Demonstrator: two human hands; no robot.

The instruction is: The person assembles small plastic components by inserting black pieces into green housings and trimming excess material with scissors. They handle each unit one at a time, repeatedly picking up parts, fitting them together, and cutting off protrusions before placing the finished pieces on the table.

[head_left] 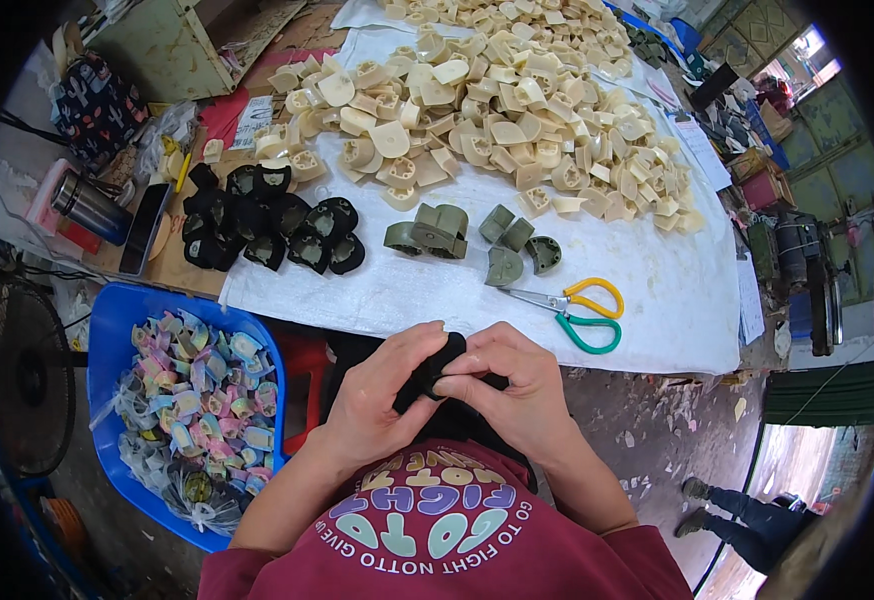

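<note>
In front of my chest, just off the table's near edge, my left hand (pixel 382 382) and my right hand (pixel 509 380) close round a small black piece (pixel 444 362). The fingers of both pinch it from either side and cover much of it. It resembles the black, cloth-like curved pieces (pixel 282 218) clustered on the table's left. Beyond my hands lie several loose olive-green curved pieces (pixel 441 232). Scissors (pixel 565 304) with one yellow and one green handle rest to the right of these, blades pointing left.
A large heap of cream moulded pieces (pixel 502 115) spreads over the far part of the white-covered table (pixel 647 300). On the left stand a steel flask (pixel 92 208) and a phone (pixel 145 230). Below them is a blue tub (pixel 107 400) of multicoloured pieces. Another person's legs (pixel 742 510) show at lower right.
</note>
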